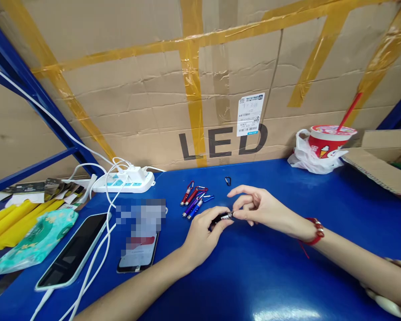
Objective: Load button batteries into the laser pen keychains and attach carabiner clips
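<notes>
My left hand point(205, 234) is wrapped round a black mini flashlight point(225, 217) with a pale label, held just above the blue table. My right hand point(259, 206) meets the flashlight's far end, thumb and a curled finger pinched there while the index finger stretches out. What lies between those fingertips is mostly hidden. Beyond the hands lies a small black carabiner clip point(227, 181), apart from everything. Left of it is a cluster of red mini flashlights point(192, 195) and blue-purple ones point(195, 207), with carabiner clips on their ends.
Two phones point(74, 254) point(138, 249) lie at left, among white cables and a power strip point(127, 180). Farther left are a teal tissue pack point(36, 238) and yellow packets point(16, 220). A red cup point(330, 145) with a straw stands back right, before a large taped carton point(147, 102).
</notes>
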A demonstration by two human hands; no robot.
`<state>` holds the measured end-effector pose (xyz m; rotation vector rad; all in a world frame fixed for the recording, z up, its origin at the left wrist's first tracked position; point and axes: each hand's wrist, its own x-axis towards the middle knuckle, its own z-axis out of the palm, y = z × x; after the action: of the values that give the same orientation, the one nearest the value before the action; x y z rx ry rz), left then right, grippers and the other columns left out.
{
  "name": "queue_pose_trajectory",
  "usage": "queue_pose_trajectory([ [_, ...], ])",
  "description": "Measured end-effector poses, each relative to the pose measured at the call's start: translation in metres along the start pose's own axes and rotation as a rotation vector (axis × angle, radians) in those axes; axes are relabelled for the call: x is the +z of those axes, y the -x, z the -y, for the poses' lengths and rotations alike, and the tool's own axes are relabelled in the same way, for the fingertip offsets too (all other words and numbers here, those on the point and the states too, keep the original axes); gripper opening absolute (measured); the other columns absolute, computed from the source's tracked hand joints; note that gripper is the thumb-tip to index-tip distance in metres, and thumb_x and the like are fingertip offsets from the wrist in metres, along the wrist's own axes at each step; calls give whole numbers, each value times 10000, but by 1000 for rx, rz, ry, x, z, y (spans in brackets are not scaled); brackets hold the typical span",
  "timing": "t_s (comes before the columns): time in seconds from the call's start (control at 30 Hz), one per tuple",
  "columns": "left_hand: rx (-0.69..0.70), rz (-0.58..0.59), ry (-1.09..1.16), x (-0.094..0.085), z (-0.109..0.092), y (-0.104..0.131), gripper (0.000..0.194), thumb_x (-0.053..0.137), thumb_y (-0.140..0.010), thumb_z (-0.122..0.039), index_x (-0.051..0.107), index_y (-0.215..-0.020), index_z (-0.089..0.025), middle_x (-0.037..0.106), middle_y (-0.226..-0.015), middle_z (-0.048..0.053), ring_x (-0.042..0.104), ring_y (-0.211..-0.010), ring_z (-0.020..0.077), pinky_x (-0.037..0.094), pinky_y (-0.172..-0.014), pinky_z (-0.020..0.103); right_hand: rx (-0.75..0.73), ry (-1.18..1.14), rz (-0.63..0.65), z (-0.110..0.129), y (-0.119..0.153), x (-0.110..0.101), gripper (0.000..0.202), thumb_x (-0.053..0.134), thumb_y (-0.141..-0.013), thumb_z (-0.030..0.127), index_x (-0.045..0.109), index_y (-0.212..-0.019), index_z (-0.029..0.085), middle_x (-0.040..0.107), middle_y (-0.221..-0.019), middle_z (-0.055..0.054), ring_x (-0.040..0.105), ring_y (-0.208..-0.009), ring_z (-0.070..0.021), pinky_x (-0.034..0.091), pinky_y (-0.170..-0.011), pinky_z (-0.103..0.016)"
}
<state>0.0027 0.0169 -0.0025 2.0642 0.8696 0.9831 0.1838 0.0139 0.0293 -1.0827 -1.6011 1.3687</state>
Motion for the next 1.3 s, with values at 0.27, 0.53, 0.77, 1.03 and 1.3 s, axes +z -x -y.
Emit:
queue_pose_trajectory([
  [0.27,213,-38,-135,-1,-2,1,179,498,-876,-231,654,-852,-147,599,-670,24,493,-599,133,398,-588,226,73,121,4,-3,-2,-3,213,722,-623,299,610,-673,125,589,-543,20,470,-451,-51,387,-423,-160],
  [0.53,294,-13,-225,-1,1,4,232,450,-905,-259,646,-853,-145,576,-657,22,482,-589,124,394,-581,220,91,189,32,-7,-2,-1,200,748,-584,295,642,-599,126,556,-488,32,457,-428,-56,361,-413,-168],
  [0.77,278,-16,-255,-1,5,3,175,458,-889,-185,628,-871,-148,568,-675,23,501,-615,138,414,-599,226,206,83,25,-6,1,8,319,715,-610,418,608,-592,118,514,-497,29,416,-427,-52,261,-359,-157],
  [1.03,143,37,-99,1,2,2,185,425,-886,-126,577,-979,-175,618,-885,31,570,-765,139,420,-694,210,-32,270,-91,-4,1,6,258,699,-659,386,630,-700,141,563,-583,22,456,-458,-62,345,-429,-180],
  [1.3,89,95,-111,-1,-1,1,176,405,-902,-160,578,-932,-176,604,-811,9,540,-691,130,390,-641,208,-524,544,-49,-3,2,-5,172,645,-747,343,707,-734,183,612,-799,-38,578,-684,-123,464,-627,-231],
])
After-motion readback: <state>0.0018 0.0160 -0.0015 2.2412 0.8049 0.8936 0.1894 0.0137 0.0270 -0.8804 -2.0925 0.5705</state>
